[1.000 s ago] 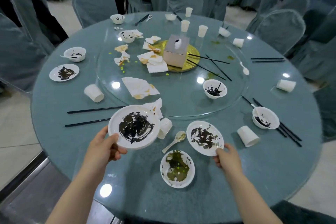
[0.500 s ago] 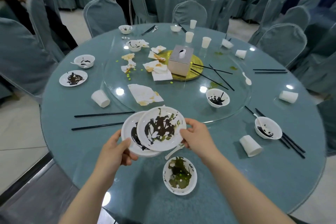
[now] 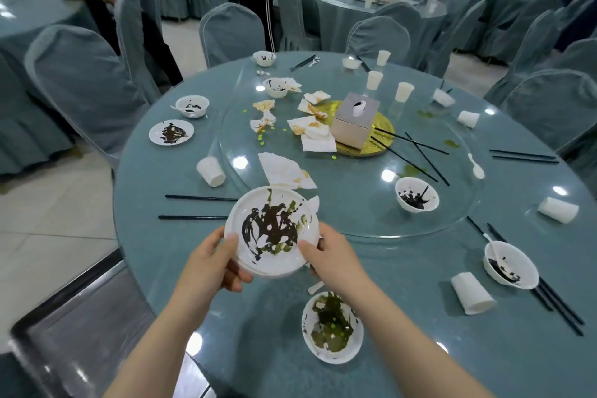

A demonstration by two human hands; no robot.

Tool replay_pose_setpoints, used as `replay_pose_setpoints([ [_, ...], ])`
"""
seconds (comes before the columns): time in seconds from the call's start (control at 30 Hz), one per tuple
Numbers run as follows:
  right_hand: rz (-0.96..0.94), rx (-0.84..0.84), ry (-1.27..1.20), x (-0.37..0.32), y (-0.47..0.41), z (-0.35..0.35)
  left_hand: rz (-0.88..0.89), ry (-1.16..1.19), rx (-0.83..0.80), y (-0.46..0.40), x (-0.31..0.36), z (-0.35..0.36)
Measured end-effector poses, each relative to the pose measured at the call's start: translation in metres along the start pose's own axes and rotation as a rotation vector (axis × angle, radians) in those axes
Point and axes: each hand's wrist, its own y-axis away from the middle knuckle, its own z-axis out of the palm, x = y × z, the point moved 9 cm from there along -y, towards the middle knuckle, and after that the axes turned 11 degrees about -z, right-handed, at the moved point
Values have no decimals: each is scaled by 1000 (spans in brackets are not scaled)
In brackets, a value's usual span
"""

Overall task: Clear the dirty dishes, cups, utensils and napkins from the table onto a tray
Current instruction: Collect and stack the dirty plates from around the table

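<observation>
Both plates now sit squarely one on the other as a single stack of plates, where half a second ago the upper one was still offset to the right of the lower. My left hand grips the stack's near left rim, thumb curled over the top and fingers underneath; my right hand pinches the right rim the same way, thumb on top. I hold the stack above the near edge of the round desk, tilted a little toward me, its top face smeared with dark sauce and bits of green.

Just below my right forearm a dirty bowl with green scraps rests on the desk, and a white spoon handle pokes out between it and the stack. Behind the stack lies a stained napkin on the glass turntable, and two black chopsticks lie apart to the left of the stack. A tipped paper cup lies farther left, near a small sauce-smeared plate. To my right are another overturned cup and a bowl with a spoon. A tissue box stands on a gold disc at the turntable's centre, with crumpled napkins beside it.
</observation>
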Motion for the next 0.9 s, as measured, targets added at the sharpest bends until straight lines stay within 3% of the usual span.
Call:
replay_pose_setpoints([
  [0.4,54,-79,-59,23,-17,20,-32,-33,103,2,-12,-13],
  [0.9,230,132,43,119,-9,-29,-229,64,394,-21,-96,-64],
])
